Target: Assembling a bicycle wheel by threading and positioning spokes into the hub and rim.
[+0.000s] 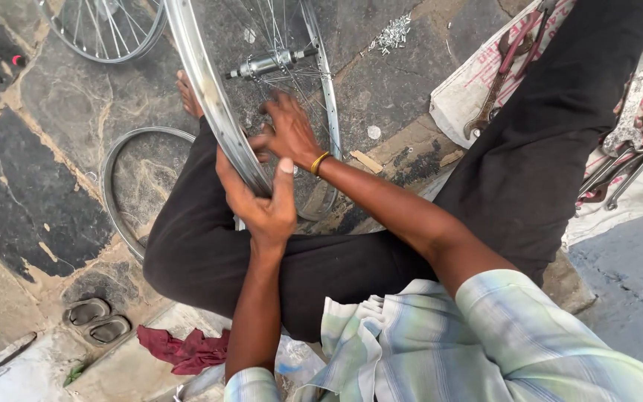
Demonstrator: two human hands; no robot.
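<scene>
Across the person's folded legs stands a shiny metal bicycle wheel (210, 97), thin spokes running to a steel hub (269, 62); its top is cut off by the frame. Left hand (262, 201) wraps the smooth curved rim, thumb up, fingers closed around it. Right hand (286, 132), a yellow band at the wrist, reaches among the spokes with fingers loosely spread; what the fingertips pinch is unclear. Beneath lies a bare rim (124, 186) on rough stone paving (31, 201). Wrenches (619, 171) rest on cloth at right.
</scene>
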